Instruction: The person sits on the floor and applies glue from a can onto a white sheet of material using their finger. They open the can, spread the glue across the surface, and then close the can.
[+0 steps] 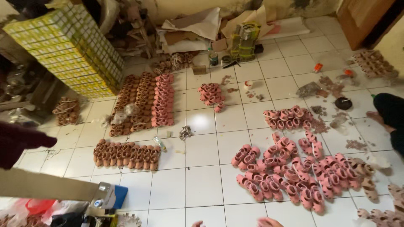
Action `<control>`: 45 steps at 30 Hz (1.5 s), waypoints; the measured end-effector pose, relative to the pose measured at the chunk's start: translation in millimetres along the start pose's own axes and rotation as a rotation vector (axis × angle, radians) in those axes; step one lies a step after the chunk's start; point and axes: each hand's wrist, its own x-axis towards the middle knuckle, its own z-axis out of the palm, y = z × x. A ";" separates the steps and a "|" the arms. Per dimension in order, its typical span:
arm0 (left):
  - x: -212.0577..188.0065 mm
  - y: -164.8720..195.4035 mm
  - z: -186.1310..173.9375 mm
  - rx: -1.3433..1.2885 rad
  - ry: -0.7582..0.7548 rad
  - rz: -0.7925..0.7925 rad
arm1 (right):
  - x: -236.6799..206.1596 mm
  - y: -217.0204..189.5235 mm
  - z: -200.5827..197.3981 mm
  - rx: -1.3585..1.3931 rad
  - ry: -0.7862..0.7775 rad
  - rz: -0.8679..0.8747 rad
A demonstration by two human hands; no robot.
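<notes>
**While both hands sit at the bottom edge, pink sandals are everywhere**

Since only the tips of the left hand (pixel 198 224) and right hand (pixel 269 222) poke into the bottom middle of the frame, I honestly can't tell whether the fingers are curled, loose or holding anything. Neither one touches a sandal as far as I can see.

Closest to them is the big pink pile (pixel 294 176) at lower right, a loose jumble spread over the white tiles (pixel 202 168). A smaller pink heap (pixel 288 119) sits above it, and a neat pink row (pixel 163 101) stands left of centre, right beside the brown rows (pixel 134 101). Another brown row (pixel 126 154) lies at lower left.

My take on handling that jumble: work from the near edge, lift one sandal at a time, and set it down square to its neighbours like the tidy rows on the left. Grabbing from the middle would probably scatter the rest. Watch the scraps and trimmings on the tiles too.

Other stuff: yellow boxes (pixel 67 46) stacked at upper left, a dark red sleeve (pixel 21 143) at the left edge above a cardboard strip (pixel 46 185), and someone in dark clothes (pixel 389 111) at the right edge.
</notes>
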 end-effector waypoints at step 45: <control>1179.5 196.0 -206.5 -0.072 0.399 0.094 | 1223.8 -855.7 -695.0 -0.737 0.858 -0.710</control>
